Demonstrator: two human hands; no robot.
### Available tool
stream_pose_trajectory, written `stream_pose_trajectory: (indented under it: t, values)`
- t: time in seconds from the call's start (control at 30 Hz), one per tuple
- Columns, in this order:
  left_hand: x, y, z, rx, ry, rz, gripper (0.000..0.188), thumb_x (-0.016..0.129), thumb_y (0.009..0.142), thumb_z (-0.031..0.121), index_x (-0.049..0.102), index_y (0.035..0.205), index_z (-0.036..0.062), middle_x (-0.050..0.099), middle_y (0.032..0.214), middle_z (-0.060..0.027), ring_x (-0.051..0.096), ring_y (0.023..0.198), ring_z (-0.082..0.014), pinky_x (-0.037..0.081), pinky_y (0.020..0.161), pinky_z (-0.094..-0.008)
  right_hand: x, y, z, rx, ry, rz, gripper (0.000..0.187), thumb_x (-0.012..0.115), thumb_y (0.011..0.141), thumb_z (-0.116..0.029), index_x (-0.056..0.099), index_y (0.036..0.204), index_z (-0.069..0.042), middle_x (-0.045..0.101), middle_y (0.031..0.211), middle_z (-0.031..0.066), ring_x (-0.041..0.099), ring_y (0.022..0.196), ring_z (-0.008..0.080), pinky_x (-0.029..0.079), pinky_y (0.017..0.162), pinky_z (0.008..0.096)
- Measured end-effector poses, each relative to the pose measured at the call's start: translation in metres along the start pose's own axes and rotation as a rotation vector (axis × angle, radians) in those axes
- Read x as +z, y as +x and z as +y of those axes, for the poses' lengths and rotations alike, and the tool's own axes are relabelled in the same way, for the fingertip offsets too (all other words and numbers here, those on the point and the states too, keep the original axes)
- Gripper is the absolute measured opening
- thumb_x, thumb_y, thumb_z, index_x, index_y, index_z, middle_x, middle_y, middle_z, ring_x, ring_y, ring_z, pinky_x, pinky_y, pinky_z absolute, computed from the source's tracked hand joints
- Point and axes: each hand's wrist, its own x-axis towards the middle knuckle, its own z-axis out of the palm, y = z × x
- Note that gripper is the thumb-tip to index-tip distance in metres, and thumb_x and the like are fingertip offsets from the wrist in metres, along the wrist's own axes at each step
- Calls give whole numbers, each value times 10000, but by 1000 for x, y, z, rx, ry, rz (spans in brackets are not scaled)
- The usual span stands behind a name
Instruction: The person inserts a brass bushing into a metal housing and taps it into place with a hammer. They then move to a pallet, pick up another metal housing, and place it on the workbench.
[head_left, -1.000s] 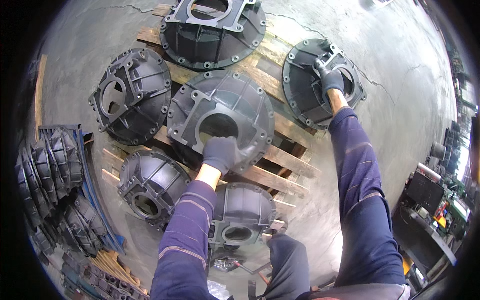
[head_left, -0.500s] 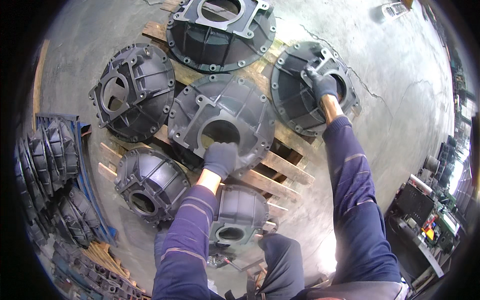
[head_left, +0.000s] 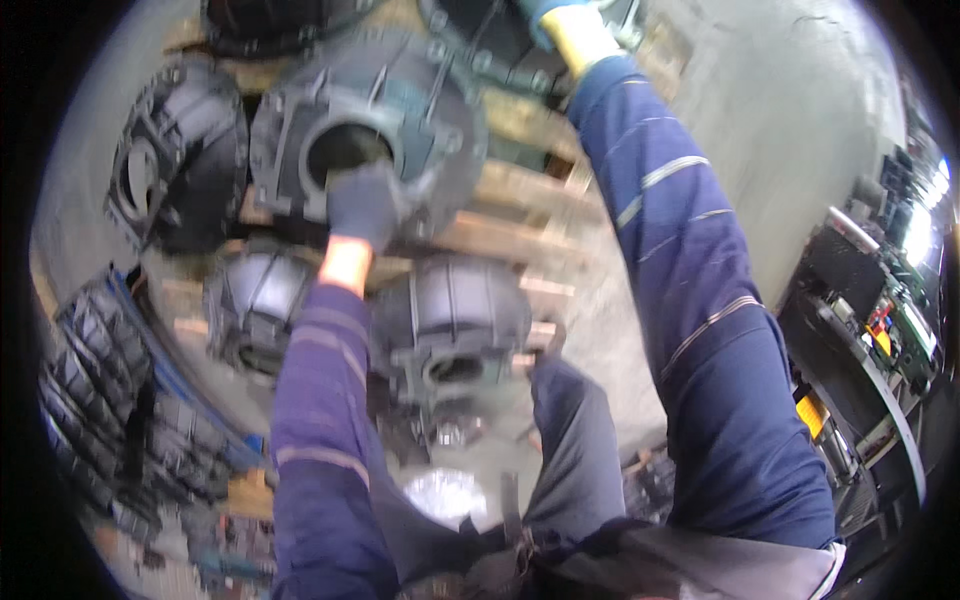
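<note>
Several dark grey bell housings stand on a wooden pallet, each with a round opening. My left hand [head_left: 365, 205], in a dark grey glove, is closed over the lower rim of the opening in the middle bell housing [head_left: 425, 95]. Its fingertips are hidden inside the hole. At the top edge, my right hand [head_left: 545, 15] is cut off by the picture, gloved and blurred, beside the upper right bell housing [head_left: 485, 45]; its fingers do not show. Close to my legs sits a smaller bell housing [head_left: 450, 305], with another bell housing [head_left: 262, 300] left of it, partly behind my left forearm.
One more bell housing [head_left: 190, 150] stands at the far left of the pallet [head_left: 500, 235]. Stacked castings [head_left: 105, 350] lie at left beside a blue metal rail [head_left: 165, 365]. A dark workbench [head_left: 860, 370] with tools is at right. Concrete floor [head_left: 780, 130] spans the upper right.
The whole view has shifted, so the pallet and housings sit higher and further left. My left hand stays at the middle housing's rim. My right hand has moved to the top edge, partly out of view.
</note>
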Motion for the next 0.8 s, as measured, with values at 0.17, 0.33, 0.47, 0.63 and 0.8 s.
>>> stream_pose_trajectory:
  t: [0.17, 0.33, 0.47, 0.63, 0.8]
  values:
    - [-3, -3, 3, -41, 59, -4, 894, 476, 833, 871, 779, 927, 34, 732, 911, -268, 725, 916, -423, 566, 801, -489, -55, -147, 31, 58, 200, 251, 470, 677, 970, -409, 703, 1114, 38, 748, 1003, 205, 718, 954, 318, 547, 822, 409]
    - [2, -1, 0, -3, 80, -14, 971, 408, 828, 909, 778, 1010, 31, 728, 1003, -281, 712, 1011, -424, 550, 863, -491, -108, -398, 59, 508, -8, 1, 396, 753, 926, -268, 689, 1211, -1, 743, 1143, 156, 706, 1020, 237, 544, 929, 354]
    - [13, -21, 1, 76, 72, 237, 893, 470, 863, 843, 728, 1236, 74, 724, 1161, -244, 695, 1105, -394, 541, 930, -481, -151, -576, 48, 674, 107, 5, 383, 725, 941, -221, 672, 1245, 5, 736, 1146, 173, 704, 1042, 261, 549, 938, 378]
    - [-5, -152, -62, 342, 188, 574, 639, 659, 871, 640, 725, 1166, 77, 698, 1190, -194, 653, 1134, -381, 508, 969, -470, -251, -726, 26, 1103, 284, 145, 287, 654, 1009, -165, 665, 1240, 4, 712, 1143, 95, 662, 999, 171, 537, 899, 306]
    - [-121, -389, -203, -136, 226, 390, 454, 695, 904, 471, 721, 1115, 70, 707, 1020, -223, 668, 1001, -422, 514, 850, -527, -347, -780, 9, 1220, 326, 307, 317, 692, 1000, -291, 667, 1206, -51, 719, 1080, 74, 667, 885, 153, 528, 768, 295]
